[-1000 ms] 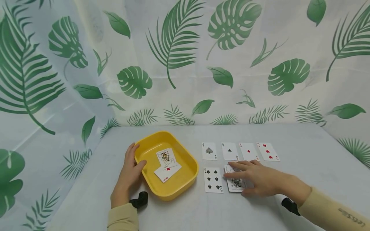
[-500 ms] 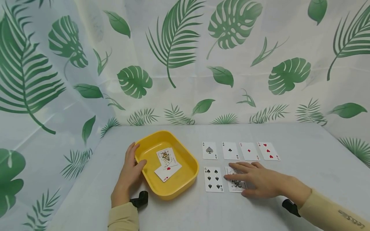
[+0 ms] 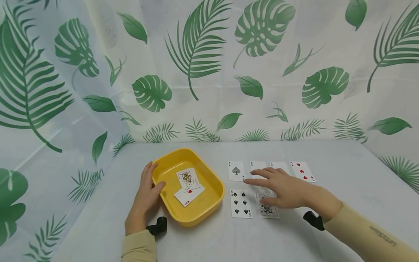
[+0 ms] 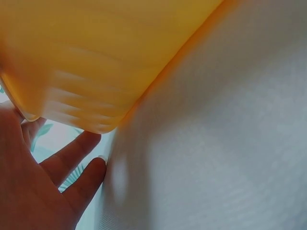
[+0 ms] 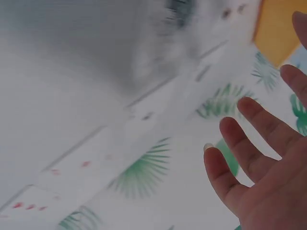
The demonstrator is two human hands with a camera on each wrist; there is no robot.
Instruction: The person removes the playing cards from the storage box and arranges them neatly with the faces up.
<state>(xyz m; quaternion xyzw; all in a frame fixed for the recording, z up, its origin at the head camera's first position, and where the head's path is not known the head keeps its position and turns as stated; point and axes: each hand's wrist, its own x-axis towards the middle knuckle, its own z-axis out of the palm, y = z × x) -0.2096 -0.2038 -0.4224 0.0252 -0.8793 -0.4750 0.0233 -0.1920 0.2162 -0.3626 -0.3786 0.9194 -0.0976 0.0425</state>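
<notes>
My left hand (image 3: 145, 198) rests on the left side of a yellow tray (image 3: 204, 214), thumb at the rim; its fingers look fairly straight in the left wrist view. Inside the tray, a joker (image 3: 188, 178) overlaps an ace of hearts (image 3: 183, 198). My right hand (image 3: 288, 187) hovers over the playing cards with fingers spread, holding nothing. Below its thumb lies a black-and-white joker (image 3: 270, 212), partly covered from sight. Left of that joker sits the six of spades (image 3: 241, 203). In the right wrist view the cards are blurred.
Behind lies a row of cards: ace of spades (image 3: 236, 171), two partly hidden aces, and three of hearts (image 3: 302, 171). A leaf-patterned sheet (image 3: 209, 87) hangs behind the white table surface (image 3: 196, 247). Black bands (image 3: 158, 226) circle both wrists.
My right hand has lifted off the joker and moved up and slightly left, toward the back row of cards. The joker stays in place. My left hand and the tray have not moved.
</notes>
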